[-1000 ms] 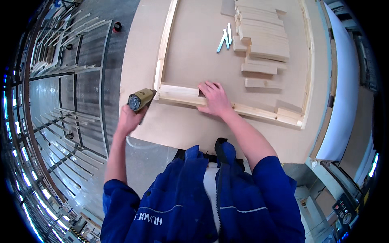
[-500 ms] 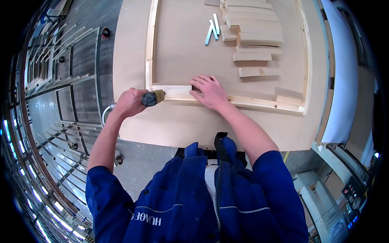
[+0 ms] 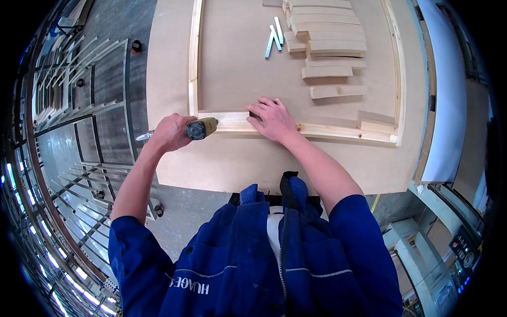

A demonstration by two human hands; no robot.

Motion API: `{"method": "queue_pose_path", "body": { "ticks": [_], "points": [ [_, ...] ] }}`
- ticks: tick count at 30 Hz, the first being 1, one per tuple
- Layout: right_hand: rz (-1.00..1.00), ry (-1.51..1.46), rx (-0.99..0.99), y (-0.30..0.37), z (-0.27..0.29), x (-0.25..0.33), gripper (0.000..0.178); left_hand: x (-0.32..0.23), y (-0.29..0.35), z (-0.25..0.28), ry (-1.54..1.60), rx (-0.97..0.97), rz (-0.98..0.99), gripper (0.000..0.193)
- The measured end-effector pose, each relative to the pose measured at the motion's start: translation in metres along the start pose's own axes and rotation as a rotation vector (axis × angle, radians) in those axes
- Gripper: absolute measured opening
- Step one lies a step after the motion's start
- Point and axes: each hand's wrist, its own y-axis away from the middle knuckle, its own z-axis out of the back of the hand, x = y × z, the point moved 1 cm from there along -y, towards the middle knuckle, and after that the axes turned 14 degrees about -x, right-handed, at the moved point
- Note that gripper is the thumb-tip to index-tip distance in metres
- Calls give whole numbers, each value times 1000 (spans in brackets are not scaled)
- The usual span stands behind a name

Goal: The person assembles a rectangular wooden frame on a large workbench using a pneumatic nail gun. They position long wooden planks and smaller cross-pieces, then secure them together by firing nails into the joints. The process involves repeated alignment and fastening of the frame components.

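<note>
My left hand point(image 3: 173, 132) is wrapped round the handle of a nail or staple gun point(image 3: 200, 128) with a dark rounded head and a yellowish body. The gun rests at the near left corner of a pale wooden frame, over its near rail point(image 3: 327, 130). A short wooden block point(image 3: 231, 115) lies along the inner side of that rail. My right hand point(image 3: 273, 119) grips the block's right end, thumb on the near side and fingers on the far side. The gun's tip is hidden beneath its body.
Two strips of staples point(image 3: 273, 39) lie inside the frame. Right of them are several stacked wooden pieces point(image 3: 327, 26) and a loose one point(image 3: 338, 92). Another short block point(image 3: 377, 127) sits in the near right corner. Metal racks point(image 3: 127, 95) stand left of the board-topped table point(image 3: 222, 169).
The gun has shifted very slightly to the right. The pale hose end behind my left wrist has swung and looks straighter. My right hand keeps its hold on the block.
</note>
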Motion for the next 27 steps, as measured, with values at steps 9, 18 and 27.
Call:
{"method": "queue_pose_path", "body": {
  "ticks": [9, 18, 27],
  "points": [
    [8, 19, 15, -2, 0, 1, 36, -8, -3, 5, 5, -32, -15, 25],
    [11, 2, -19, 0, -1, -1, 35, -37, -17, -14, 9, 8, -63, 24],
    [7, 15, 10, -1, -1, 0, 37, -34, 27, -26, 140, -128, 58, 27]
  ]
}}
